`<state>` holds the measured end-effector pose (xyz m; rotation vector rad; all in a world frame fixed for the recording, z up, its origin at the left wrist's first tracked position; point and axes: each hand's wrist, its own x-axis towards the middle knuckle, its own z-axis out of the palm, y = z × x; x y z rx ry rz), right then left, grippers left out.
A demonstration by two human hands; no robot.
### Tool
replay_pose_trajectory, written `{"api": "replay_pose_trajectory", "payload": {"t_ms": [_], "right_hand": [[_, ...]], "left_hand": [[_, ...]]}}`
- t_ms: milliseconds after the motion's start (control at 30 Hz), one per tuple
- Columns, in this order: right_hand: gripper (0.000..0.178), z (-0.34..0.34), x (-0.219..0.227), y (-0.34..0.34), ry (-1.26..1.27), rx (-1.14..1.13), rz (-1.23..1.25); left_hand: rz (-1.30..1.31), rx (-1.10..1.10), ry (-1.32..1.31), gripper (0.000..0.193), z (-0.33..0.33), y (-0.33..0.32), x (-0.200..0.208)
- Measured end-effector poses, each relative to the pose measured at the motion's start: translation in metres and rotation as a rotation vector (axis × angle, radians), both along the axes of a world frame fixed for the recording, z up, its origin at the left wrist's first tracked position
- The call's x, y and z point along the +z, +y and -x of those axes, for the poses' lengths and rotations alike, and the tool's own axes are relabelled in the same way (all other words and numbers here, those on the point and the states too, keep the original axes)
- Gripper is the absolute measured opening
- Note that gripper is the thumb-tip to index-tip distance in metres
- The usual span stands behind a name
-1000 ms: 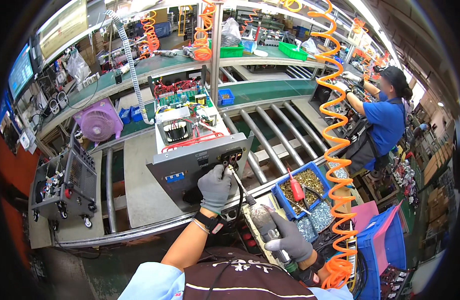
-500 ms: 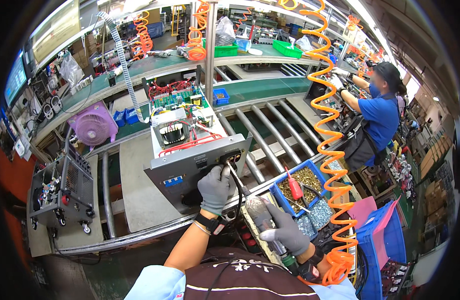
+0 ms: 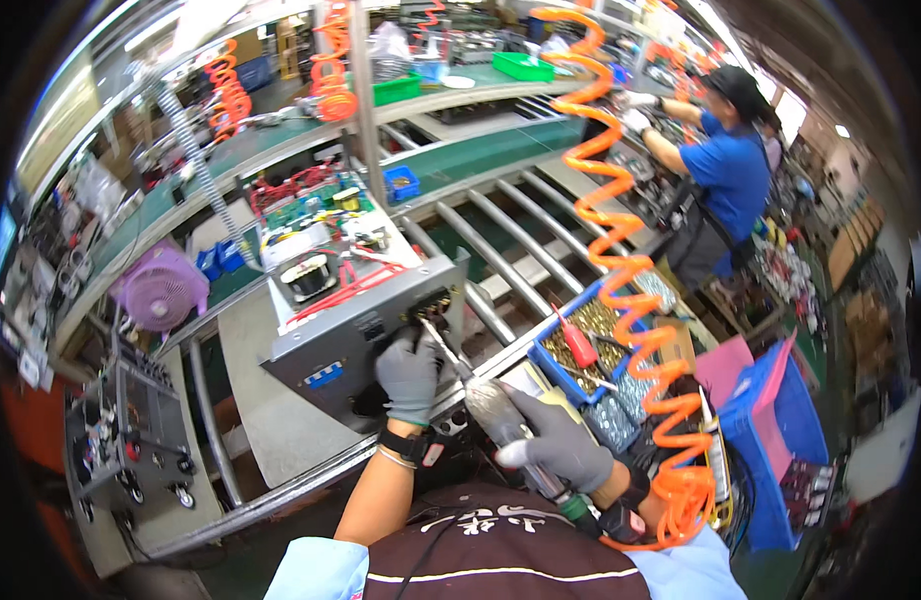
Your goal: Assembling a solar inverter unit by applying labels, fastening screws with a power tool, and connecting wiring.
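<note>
Grey-gloved and a bit smeared, the left hand (image 3: 408,380) is the one we can't read: its fingertips are up by the dark sockets (image 3: 436,304) on the metal front panel (image 3: 353,335), and we can't tell if they're pinching something or just resting. The right hand (image 3: 566,447) is easier, wrapped firmly round a power screwdriver (image 3: 494,413). Its bit points up and left, but we lose the tip in the blur near those sockets. The left hand also hides part of the panel, and an orange coiled hose (image 3: 684,492) cuts across the right edge of the blue screw bin (image 3: 553,378).

As for looks, our unit sits left of centre in the frame, panel toward us, with a blue switch (image 3: 324,374) low on its left half. Behind that we get green boards, red wires (image 3: 356,290) and a dark transformer (image 3: 308,278). The screwdriver has a cloudy greyish barrel and a green lower end.
</note>
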<state>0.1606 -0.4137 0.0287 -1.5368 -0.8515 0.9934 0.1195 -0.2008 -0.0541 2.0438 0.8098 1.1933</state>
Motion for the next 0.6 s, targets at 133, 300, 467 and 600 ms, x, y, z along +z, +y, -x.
{"api": "replay_pose_trajectory", "payload": {"t_ms": [133, 300, 467, 600], "right_hand": [[0.101, -0.001, -0.014, 0.002, 0.162, 0.001, -0.021], [0.089, 0.002, -0.027, -0.011, 0.274, 0.056, -0.187], [0.084, 0.004, -0.023, -0.019, 0.257, 0.109, -0.185], [0.085, 0.01, -0.013, -0.048, 0.187, 0.244, -0.085]], "left_hand": [[0.065, -0.009, 0.117, 0.025, -0.003, 0.009, -0.007], [0.273, -0.073, -0.216, 0.032, 0.005, 0.012, 0.001], [0.374, -0.121, -0.067, 0.034, -0.003, 0.034, -0.016], [0.588, -0.177, -0.122, 0.03, -0.01, 0.023, -0.005]]}}
